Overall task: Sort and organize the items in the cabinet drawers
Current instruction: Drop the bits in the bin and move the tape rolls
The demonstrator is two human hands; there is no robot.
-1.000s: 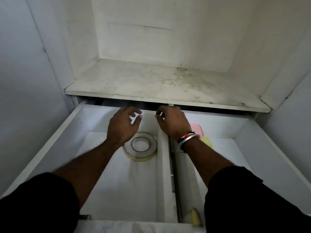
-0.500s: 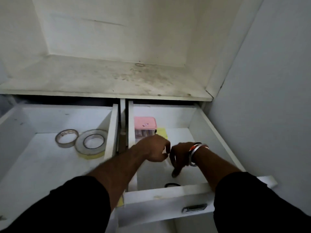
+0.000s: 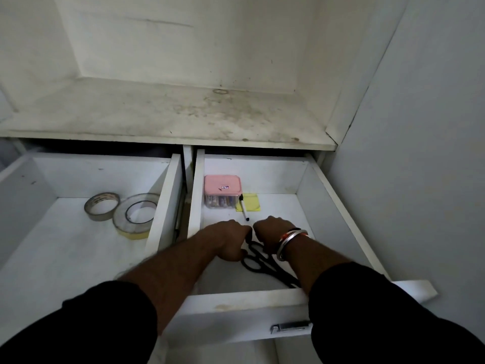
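Scissors [image 3: 258, 261] lie between left hand [image 3: 228, 243] and right hand [image 3: 271, 232], seemingly gripped.

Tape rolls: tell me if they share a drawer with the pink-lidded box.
No, both tape rolls lie in the left drawer; the pink-lidded box stands in the right drawer.

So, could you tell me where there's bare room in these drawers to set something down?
Left drawer: bare floor in front and left of the tape rolls. Right drawer: a bare strip between note and right wall. Crowded: box, pen and note at its rear left, left hand, right hand and scissors mid-front.
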